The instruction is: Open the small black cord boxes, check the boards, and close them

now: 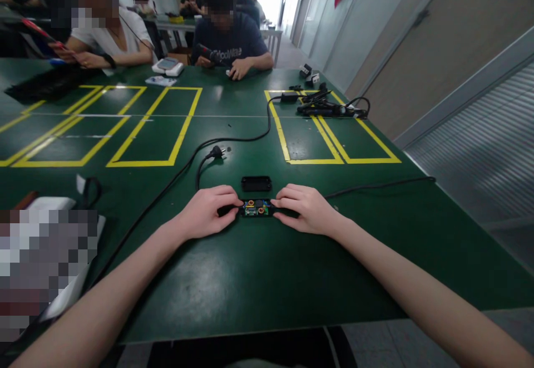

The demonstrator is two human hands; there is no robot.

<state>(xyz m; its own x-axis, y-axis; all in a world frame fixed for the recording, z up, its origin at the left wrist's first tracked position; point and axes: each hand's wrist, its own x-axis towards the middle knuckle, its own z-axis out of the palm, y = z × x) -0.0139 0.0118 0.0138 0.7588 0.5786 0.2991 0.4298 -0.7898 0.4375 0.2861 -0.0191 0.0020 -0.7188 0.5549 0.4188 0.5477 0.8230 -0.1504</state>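
Observation:
A small black case with an exposed circuit board [257, 208] lies on the green table, coils and coloured parts showing on top. At its left end, the fingertips of my left hand [212, 210] close on the edge and the black cable there. My right hand [306, 209] pinches the opposite end, where another cable runs off to the right. Just beyond the board sits a separate black case half [256, 183], its hollow side up, touched by neither hand. The fingertips partly cover both ends of the board.
A power plug [216, 152] with a black cable lies behind my left hand. Bundled adapters and cables [321, 103] rest at the back right beside yellow tape outlines. White items [62, 295] are at the left. People sit across the table [233, 301].

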